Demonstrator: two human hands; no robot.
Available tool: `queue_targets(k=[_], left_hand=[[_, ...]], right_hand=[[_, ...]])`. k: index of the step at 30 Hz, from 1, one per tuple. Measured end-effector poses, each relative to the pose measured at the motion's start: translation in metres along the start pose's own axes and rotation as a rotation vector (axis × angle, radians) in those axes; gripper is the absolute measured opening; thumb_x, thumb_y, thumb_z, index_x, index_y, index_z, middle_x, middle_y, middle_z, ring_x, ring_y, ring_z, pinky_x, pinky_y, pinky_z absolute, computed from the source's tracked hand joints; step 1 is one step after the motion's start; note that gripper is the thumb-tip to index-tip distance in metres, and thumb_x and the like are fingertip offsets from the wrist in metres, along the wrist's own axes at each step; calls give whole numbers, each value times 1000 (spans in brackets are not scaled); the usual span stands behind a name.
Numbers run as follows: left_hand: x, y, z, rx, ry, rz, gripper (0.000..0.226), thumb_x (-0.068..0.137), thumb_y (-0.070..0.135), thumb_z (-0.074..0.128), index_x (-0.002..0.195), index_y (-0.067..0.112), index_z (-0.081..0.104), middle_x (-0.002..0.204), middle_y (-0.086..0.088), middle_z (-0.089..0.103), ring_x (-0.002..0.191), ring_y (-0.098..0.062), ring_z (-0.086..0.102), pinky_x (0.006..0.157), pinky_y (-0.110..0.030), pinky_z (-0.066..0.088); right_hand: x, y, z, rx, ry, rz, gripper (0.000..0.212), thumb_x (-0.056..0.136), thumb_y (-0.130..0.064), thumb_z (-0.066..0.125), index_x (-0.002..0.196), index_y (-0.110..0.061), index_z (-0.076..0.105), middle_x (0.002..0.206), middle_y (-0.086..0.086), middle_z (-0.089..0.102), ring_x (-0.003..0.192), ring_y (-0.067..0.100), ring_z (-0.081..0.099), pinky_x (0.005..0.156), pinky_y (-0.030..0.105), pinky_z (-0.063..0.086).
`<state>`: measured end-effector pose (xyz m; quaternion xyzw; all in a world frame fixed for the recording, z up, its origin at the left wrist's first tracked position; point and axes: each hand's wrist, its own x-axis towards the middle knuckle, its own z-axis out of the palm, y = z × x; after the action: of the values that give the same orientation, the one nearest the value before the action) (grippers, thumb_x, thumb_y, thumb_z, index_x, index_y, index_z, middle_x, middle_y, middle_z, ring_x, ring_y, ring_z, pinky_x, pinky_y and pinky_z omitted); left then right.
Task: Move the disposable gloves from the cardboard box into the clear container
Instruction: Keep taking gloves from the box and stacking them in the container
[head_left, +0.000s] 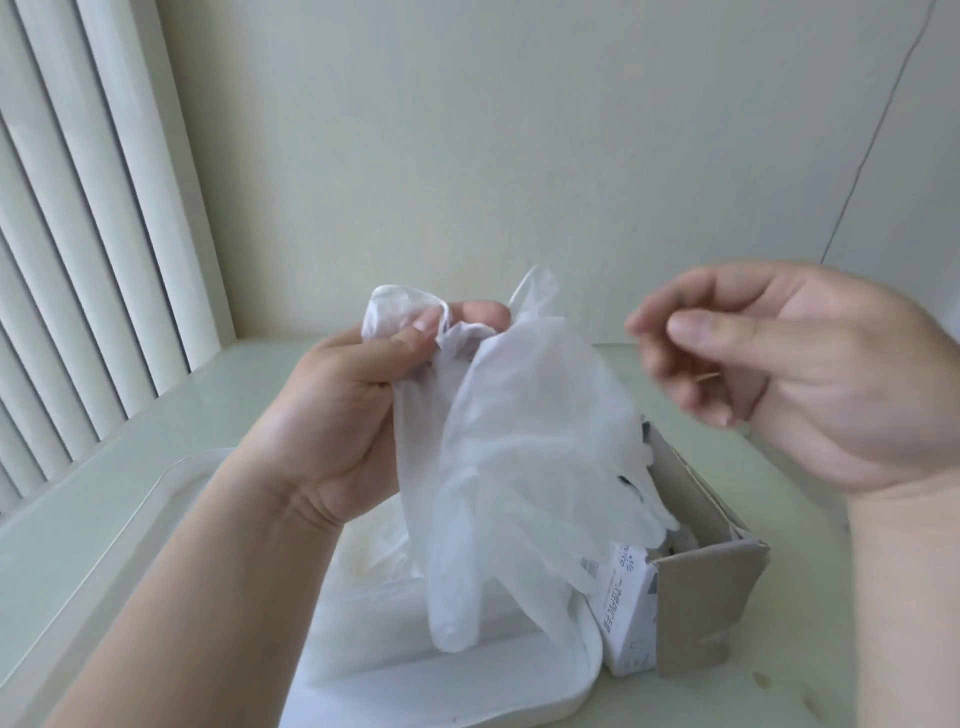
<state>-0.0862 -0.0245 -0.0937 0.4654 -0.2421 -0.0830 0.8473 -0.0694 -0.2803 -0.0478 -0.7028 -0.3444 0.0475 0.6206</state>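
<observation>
My left hand (332, 410) pinches the cuffs of several translucent white disposable gloves (524, 457), which hang down above the clear container (545, 691). More gloves lie inside that container. The cardboard box (706, 608), its flap torn open, stands just right of the container, with gloves poking out of its top. My right hand (789, 379) hovers above the box, blurred, fingers loosely curled and thumb near the fingertips. I cannot tell whether anything thin sits between them.
A white lid or tray (176, 488) lies on the pale table to the left under my forearm. Vertical blinds (78, 234) cover the left side. A plain wall stands behind the table, with a thin cable (872, 145) running down it.
</observation>
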Motion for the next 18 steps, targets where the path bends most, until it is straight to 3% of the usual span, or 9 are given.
queue_targets(k=[2, 4, 5, 7, 9, 13, 14, 16, 18], left_hand=[[-2, 1, 0, -10, -28, 26, 32, 93, 20, 44, 95, 6, 73, 87, -7, 70, 78, -20, 70, 72, -32, 59], [-2, 1, -1, -24, -57, 33, 27, 93, 19, 49, 99, 4, 72, 91, -8, 71, 82, -21, 71, 74, -33, 59], [-2, 1, -1, -35, -90, 27, 25, 92, 19, 54, 102, 3, 71, 94, -10, 71, 85, -22, 71, 76, -35, 59], [-3, -1, -1, -33, -126, 8, 28, 88, 21, 62, 106, 2, 70, 100, -13, 71, 90, -25, 71, 80, -37, 59], [-3, -2, -3, -13, -129, -19, 31, 88, 23, 64, 108, 1, 70, 104, -15, 71, 93, -27, 71, 81, -38, 58], [-4, -1, -3, 4, -120, -90, 32, 93, 24, 58, 113, 1, 68, 105, -17, 70, 94, -28, 71, 81, -39, 58], [-4, -1, -2, 12, -92, -98, 33, 93, 23, 54, 112, 2, 70, 104, -17, 71, 92, -28, 71, 80, -39, 58], [-4, 0, 0, 18, -20, -114, 36, 89, 23, 53, 111, 1, 72, 100, -16, 73, 88, -28, 72, 75, -38, 59], [-3, 1, 2, -1, 54, -134, 39, 89, 21, 53, 115, -3, 69, 102, -19, 72, 88, -30, 73, 73, -41, 59]], right_hand=[[3, 7, -7, 24, 97, 18, 39, 62, -32, 88, 97, -18, 79, 87, 2, 72, 78, 14, 67, 60, 20, 53], [5, 15, -4, 27, 39, 86, 71, 54, -50, 91, 116, -19, 73, 112, 3, 74, 108, 16, 69, 85, 31, 55], [7, 17, 1, 29, -8, 129, 76, 55, -52, 90, 121, -19, 71, 120, 4, 72, 117, 18, 66, 94, 37, 52], [11, 18, 13, 44, -94, 179, 59, 66, -45, 86, 116, -18, 73, 120, 6, 73, 114, 20, 69, 93, 37, 53], [15, 17, 25, 103, -128, 201, 36, 73, -36, 77, 102, -14, 78, 108, 7, 77, 93, 18, 74, 76, 26, 56], [19, 18, 31, 176, -55, 218, 28, 72, -19, 75, 96, -4, 77, 108, 11, 76, 82, 20, 68, 69, 25, 54], [19, 17, 30, 197, -29, 215, 17, 72, -15, 74, 86, -7, 76, 98, 11, 77, 75, 19, 68, 65, 24, 54], [18, 15, 27, 222, 12, 199, 2, 71, -12, 72, 70, -14, 73, 99, 16, 76, 75, 22, 72, 63, 23, 55], [16, 12, 25, 241, 27, 176, 9, 74, -12, 69, 66, -16, 68, 91, 13, 76, 78, 24, 73, 65, 25, 55]])
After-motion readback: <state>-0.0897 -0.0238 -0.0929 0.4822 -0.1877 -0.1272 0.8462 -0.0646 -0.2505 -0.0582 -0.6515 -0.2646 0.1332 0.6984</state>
